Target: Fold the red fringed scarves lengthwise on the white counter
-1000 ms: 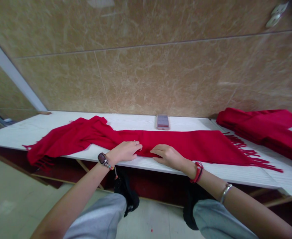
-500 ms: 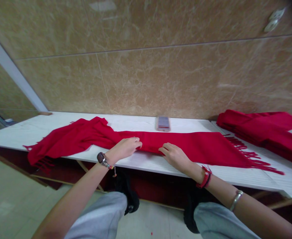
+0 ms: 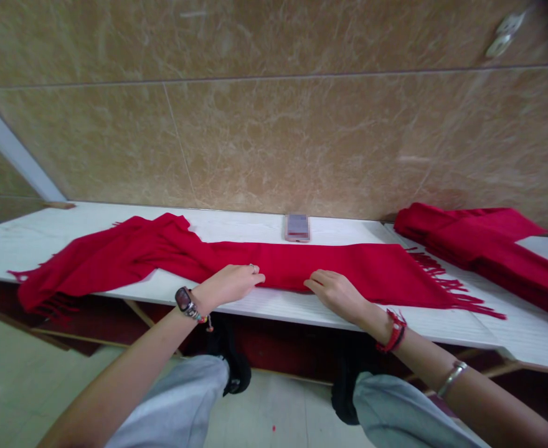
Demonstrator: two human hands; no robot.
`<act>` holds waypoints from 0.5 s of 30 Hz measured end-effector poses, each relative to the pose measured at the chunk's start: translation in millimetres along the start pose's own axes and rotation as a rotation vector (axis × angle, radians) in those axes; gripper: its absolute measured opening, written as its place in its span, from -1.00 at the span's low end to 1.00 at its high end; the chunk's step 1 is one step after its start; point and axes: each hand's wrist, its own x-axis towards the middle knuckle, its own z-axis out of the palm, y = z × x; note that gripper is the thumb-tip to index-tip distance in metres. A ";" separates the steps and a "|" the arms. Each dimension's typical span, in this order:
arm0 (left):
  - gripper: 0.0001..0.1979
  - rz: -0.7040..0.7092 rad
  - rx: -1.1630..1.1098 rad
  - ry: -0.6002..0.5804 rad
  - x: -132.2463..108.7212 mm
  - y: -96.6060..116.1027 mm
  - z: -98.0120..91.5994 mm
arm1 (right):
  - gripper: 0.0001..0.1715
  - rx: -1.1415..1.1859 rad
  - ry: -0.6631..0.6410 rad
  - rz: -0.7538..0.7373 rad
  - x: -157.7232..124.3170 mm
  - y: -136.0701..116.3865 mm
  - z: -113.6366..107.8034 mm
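A long red fringed scarf [image 3: 367, 270] lies lengthwise along the white bench top. Its right part is flat and smooth, with tassels spread at the end; the left part is bunched and loose, its fringe hanging over the front edge. At the scarf's near edge, left of its middle, my left hand [image 3: 231, 283] has its fingers closed on the cloth. Farther right along that same edge, my right hand [image 3: 337, 292] pinches the fabric, fingertips bent down. A short stretch of scarf lies between both hands.
Behind the scarf a phone [image 3: 297, 228] rests near the tiled wall [image 3: 274, 143]. More folded red cloth [image 3: 484, 239] lies at the right. The white bench [image 3: 465, 333] has open dark shelving below, close to my feet. A socket [image 3: 505, 34] is on the wall.
Both hands have moved slightly toward me along the scarf's near edge, the right one also a little to the right. The view has shifted somewhat.
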 end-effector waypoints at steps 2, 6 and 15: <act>-0.76 0.019 -0.006 -0.009 1.2 -0.1 0.7 | -0.72 0.004 -0.011 -0.012 0.0 0.4 -1.7; -0.74 0.023 -0.086 -0.020 -0.2 -2.1 -2.8 | -0.74 0.015 -0.066 -0.034 0.9 -0.6 -8.2; -0.75 -0.008 -0.281 -0.032 -0.7 -27.3 -16.0 | -0.69 0.180 0.034 -0.077 32.8 -28.0 -7.3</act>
